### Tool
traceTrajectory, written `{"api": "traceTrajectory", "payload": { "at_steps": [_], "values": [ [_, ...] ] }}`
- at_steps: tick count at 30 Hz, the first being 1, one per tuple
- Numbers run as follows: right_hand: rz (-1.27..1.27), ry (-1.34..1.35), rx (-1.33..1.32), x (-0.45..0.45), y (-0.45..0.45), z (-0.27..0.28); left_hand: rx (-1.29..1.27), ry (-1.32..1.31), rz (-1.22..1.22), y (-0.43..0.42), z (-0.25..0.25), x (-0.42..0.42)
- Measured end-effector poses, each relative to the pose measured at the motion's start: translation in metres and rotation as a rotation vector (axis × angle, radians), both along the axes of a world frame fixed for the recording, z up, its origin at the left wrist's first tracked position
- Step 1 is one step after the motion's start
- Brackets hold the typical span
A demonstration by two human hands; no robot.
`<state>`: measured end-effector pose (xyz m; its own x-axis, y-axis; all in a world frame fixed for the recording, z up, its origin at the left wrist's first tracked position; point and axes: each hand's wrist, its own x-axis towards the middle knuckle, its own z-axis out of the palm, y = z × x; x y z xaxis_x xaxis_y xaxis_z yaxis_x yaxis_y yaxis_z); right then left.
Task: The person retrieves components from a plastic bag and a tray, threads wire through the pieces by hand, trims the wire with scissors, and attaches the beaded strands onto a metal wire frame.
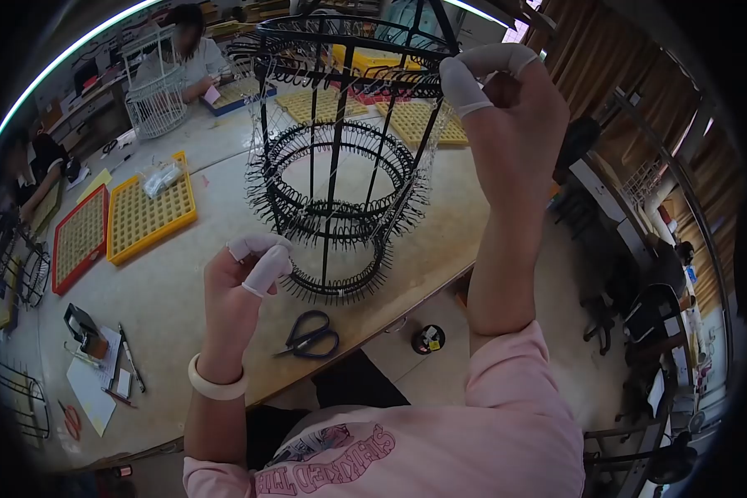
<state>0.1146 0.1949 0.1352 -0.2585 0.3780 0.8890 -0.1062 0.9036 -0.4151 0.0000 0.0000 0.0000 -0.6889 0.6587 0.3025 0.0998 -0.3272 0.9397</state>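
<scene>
A black tiered wire rack (330, 199) with rings of small hooks stands at the table's edge before me. Thin chain-like strands (427, 162) hang from its upper hooks. My right hand (506, 91) is raised at the rack's upper right, its thumb and index finger closed together beside the top hook ring. White finger cots cover those fingertips. Lower down, my left hand (245, 270) pinches thumb and index finger, also in white cots, just left of the bottom ring. Whatever lies between either pair of fingertips is too small to make out.
Dark-handled scissors (310, 334) lie near the table edge. Yellow (151, 217) and red (80, 241) gridded trays sit on the left, near a pen (131, 358) and paper (91, 390). Across the table a person (195, 58) works beside a white wire rack (153, 91).
</scene>
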Motion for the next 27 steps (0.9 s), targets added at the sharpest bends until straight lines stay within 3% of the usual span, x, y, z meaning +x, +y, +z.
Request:
{"api": "traceTrajectory", "payload": {
  "at_steps": [9, 14, 27],
  "values": [
    [0.001, 0.181, 0.101, -0.001, -0.014, -0.021, 0.058, -0.005, 0.021, -0.001, -0.006, -0.007],
    [0.188, 0.188, -0.168, -0.006, -0.017, -0.033, 0.138, 0.018, 0.166, 0.005, -0.016, -0.014],
    [0.219, 0.215, -0.082, -0.013, -0.016, -0.035, -0.007, 0.042, 0.114, 0.003, -0.050, -0.022]
  ]
}}
